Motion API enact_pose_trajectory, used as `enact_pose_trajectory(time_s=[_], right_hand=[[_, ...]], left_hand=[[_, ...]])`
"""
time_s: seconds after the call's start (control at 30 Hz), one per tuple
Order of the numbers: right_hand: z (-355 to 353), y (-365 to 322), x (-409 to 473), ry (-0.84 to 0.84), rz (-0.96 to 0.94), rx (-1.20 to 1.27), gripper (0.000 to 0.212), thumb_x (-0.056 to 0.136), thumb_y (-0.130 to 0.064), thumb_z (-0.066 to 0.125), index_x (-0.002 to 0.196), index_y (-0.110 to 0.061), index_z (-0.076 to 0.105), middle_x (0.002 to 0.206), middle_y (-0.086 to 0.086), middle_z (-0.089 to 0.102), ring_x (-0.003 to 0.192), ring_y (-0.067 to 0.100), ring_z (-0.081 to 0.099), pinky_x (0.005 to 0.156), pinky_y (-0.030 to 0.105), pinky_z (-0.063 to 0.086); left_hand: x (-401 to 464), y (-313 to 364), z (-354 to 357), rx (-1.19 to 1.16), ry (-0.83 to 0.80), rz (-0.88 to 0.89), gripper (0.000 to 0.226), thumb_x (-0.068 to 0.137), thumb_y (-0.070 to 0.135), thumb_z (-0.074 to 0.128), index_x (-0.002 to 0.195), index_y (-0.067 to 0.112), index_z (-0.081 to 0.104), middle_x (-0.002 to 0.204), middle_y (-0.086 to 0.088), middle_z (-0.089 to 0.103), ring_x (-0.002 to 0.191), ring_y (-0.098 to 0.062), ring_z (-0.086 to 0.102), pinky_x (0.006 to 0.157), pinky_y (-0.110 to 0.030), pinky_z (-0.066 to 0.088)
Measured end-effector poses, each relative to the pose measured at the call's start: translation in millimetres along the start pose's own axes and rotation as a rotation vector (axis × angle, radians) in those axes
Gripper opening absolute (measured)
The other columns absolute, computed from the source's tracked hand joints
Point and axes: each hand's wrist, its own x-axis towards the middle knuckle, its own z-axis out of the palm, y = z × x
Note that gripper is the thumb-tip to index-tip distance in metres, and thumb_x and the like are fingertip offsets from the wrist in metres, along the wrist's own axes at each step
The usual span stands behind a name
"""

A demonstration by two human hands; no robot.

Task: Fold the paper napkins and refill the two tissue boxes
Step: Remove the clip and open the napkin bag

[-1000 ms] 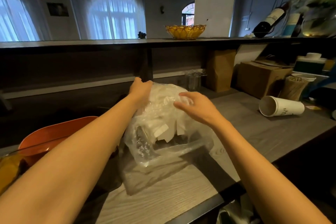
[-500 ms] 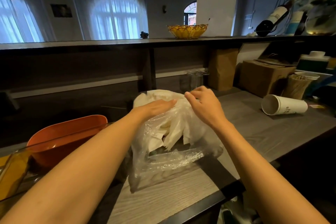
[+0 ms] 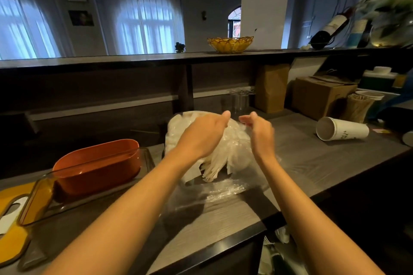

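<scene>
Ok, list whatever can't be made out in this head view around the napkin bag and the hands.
- Fingertips of both hands: left hand and right hand curl over the plastic bag; their grip is hidden and blurred.
- Paper napkins: number unreadable through crinkled plastic and the left forearm.
- Print on the tipped paper cup: too small.
- Yellow object: cut off by the left edge.

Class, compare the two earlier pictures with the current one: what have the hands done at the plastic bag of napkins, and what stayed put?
Both hands have met at the bag's top: the left hand slid right across it, the right hand rose from its side. The plastic bag, orange tub and tipped paper cup stayed put.
</scene>
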Motion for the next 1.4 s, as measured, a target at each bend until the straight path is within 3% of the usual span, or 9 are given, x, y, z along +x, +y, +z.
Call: enact_pose_trajectory(time_s=[0.17, 0.3, 0.5, 0.77, 0.9, 1.03, 1.17, 1.3, 1.4], right_hand=[[-17.5, -14.3, -62.3, 0.048, -0.164, 0.157, 0.051, 0.098, -0.035, 0.035, 0.07, -0.012, 0.071, 0.065, 0.001, 0.068, 0.062, 0.009, 0.063, 0.062, 0.016, 0.048], [-7.8, 10.1, -85.7, -0.295, -0.096, -0.061, 0.048, 0.101, -0.041, 0.032, 0.094, -0.021, 0.075, 0.096, -0.016, 0.071, 0.091, -0.009, 0.062, 0.079, 0.007, 0.043], [4.4, 0.5, -50.8, -0.413, 0.002, 0.073, 0.027, 0.108, -0.028, 0.038, 0.106, -0.034, 0.064, 0.106, -0.023, 0.064, 0.1, -0.007, 0.057, 0.08, 0.0, 0.038], [19.5, 38.3, 4.6, -0.38, 0.152, -0.06, 0.045, 0.093, -0.061, 0.035, 0.108, -0.033, 0.068, 0.119, -0.008, 0.065, 0.113, 0.014, 0.058, 0.106, 0.048, 0.044], [22.7, 52.5, -0.9, -0.371, 0.035, -0.132, 0.033, 0.099, -0.048, 0.045, 0.117, -0.027, 0.063, 0.116, -0.01, 0.062, 0.111, 0.01, 0.057, 0.103, 0.046, 0.046], [26.0, 56.8, -11.2, -0.378, -0.175, -0.345, 0.071, 0.08, -0.07, 0.055, 0.135, -0.024, 0.05, 0.133, -0.011, 0.053, 0.118, 0.004, 0.047, 0.105, 0.036, 0.041], [35.2, 51.8, -13.1, -0.4, -0.405, -0.415, 0.065, 0.082, -0.067, 0.053, 0.136, -0.032, 0.05, 0.142, -0.013, 0.05, 0.129, -0.001, 0.037, 0.116, 0.041, 0.027], [44.8, 53.9, -0.3, -0.461, -0.38, -0.539, 0.066, 0.09, -0.066, 0.049, 0.147, -0.032, 0.042, 0.151, -0.008, 0.046, 0.14, 0.009, 0.036, 0.121, 0.038, 0.009], [53.5, 57.8, 6.7, -0.436, -0.443, -0.619, 0.059, 0.092, -0.068, 0.041, 0.134, -0.028, 0.057, 0.131, -0.006, 0.063, 0.121, 0.012, 0.053, 0.112, 0.037, 0.025]], left_hand=[[-32.5, -25.1, 20.5, 0.159, 0.008, -0.121, 0.054, 0.108, 0.043, 0.013, 0.12, 0.021, 0.061, 0.112, -0.005, 0.067, 0.087, -0.016, 0.053, 0.088, -0.041, 0.045], [-39.9, -33.5, 28.8, 0.072, 0.028, -0.158, 0.06, 0.107, 0.053, 0.013, 0.147, 0.025, 0.048, 0.155, 0.0, 0.045, 0.145, -0.022, 0.035, 0.122, -0.055, 0.013], [-9.4, -46.4, 29.9, 0.051, -0.043, -0.161, 0.058, 0.106, 0.053, 0.008, 0.158, 0.034, 0.026, 0.168, 0.003, 0.016, 0.156, -0.018, 0.005, 0.122, -0.056, -0.008], [38.1, -65.4, 34.9, 0.032, -0.086, -0.384, 0.073, 0.103, 0.06, 0.0, 0.154, 0.026, 0.04, 0.162, -0.006, 0.033, 0.151, -0.031, 0.022, 0.121, -0.061, 0.003], [41.4, -64.1, 43.4, -0.026, -0.042, -0.458, 0.074, 0.104, 0.058, 0.002, 0.15, 0.02, 0.044, 0.156, -0.013, 0.042, 0.146, -0.035, 0.031, 0.122, -0.058, 0.009], [40.0, -63.0, 49.8, -0.109, 0.001, -0.519, 0.071, 0.105, 0.056, 0.004, 0.157, 0.016, 0.031, 0.16, -0.015, 0.034, 0.148, -0.037, 0.026, 0.123, -0.054, 0.01], [45.9, -73.1, 47.6, -0.477, 0.101, -0.56, 0.118, 0.075, 0.094, -0.003, 0.151, 0.015, 0.042, 0.156, -0.014, 0.042, 0.144, -0.034, 0.036, 0.121, -0.05, 0.021], [32.9, -75.9, 46.3, -0.59, 0.394, -0.31, 0.067, 0.106, 0.055, 0.013, 0.119, 0.02, 0.07, 0.131, 0.0, 0.064, 0.124, -0.017, 0.054, 0.101, -0.032, 0.037], [15.3, -72.6, 46.1, -0.596, 0.392, -0.142, 0.062, 0.105, 0.053, 0.015, 0.114, 0.025, 0.07, 0.124, 0.006, 0.066, 0.119, -0.007, 0.055, 0.104, -0.028, 0.036]])
